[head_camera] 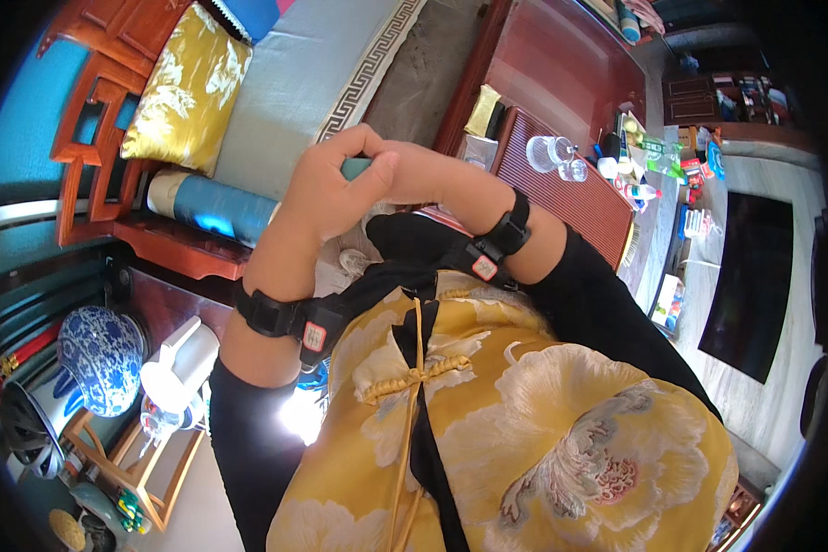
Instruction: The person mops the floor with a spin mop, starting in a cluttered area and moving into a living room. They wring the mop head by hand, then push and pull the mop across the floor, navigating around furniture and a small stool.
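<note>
In front of my chest both hands come together, above the gap between a sofa and a low table. My left hand curls around a small green object, and only a short piece of it shows between thumb and fingers. What the object is cannot be made out. My right hand meets the left from the other side. Its fingers are mostly hidden behind the left hand, so its grip does not show. Black straps with small boxes circle both forearms.
A carved wooden sofa with a grey seat cushion, yellow pillow and blue bolster stands left. On the right, a glossy red table bears a ribbed tray with a glass teapot. A blue-and-white porcelain vase is lower left.
</note>
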Available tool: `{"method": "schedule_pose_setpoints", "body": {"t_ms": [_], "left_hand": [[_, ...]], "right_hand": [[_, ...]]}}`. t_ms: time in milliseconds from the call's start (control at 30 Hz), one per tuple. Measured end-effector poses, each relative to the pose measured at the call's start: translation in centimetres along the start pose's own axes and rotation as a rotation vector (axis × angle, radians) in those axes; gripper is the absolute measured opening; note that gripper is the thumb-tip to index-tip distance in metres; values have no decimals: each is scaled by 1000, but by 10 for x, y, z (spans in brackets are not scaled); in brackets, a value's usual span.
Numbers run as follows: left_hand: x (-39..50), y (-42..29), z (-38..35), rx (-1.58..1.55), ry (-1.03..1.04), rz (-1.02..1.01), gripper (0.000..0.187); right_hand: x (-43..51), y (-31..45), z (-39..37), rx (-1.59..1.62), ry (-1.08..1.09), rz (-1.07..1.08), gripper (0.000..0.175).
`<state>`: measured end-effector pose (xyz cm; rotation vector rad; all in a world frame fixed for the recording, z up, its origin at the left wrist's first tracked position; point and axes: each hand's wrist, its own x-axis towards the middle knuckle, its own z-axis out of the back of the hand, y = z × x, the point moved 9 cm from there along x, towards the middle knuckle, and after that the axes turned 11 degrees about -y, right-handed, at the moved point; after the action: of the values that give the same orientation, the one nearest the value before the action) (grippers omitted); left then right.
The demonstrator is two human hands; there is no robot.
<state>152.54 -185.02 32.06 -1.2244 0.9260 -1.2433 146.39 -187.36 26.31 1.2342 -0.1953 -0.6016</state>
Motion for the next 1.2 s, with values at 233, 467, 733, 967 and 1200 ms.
{"method": "schedule_pose_setpoints", "body": {"t_ms": [233, 467, 733, 967, 1200], "left_hand": [[-27, 11, 2, -27, 28, 0, 11], [-3, 24, 15, 44, -42, 113, 15], [-52, 29, 58, 255, -50, 162, 19], [-235, 88, 148, 748, -95, 923, 41], [-257, 123, 122, 503, -83, 846, 51]], "right_hand": [[2, -9, -20, -241, 25, 58, 46], [27, -27, -4, -345, 49, 18, 37], [37, -97, -51, -98, 311, -334, 44], [10, -160, -176, 227, 617, -883, 60], [-2, -182, -200, 280, 765, -830, 67]]}}
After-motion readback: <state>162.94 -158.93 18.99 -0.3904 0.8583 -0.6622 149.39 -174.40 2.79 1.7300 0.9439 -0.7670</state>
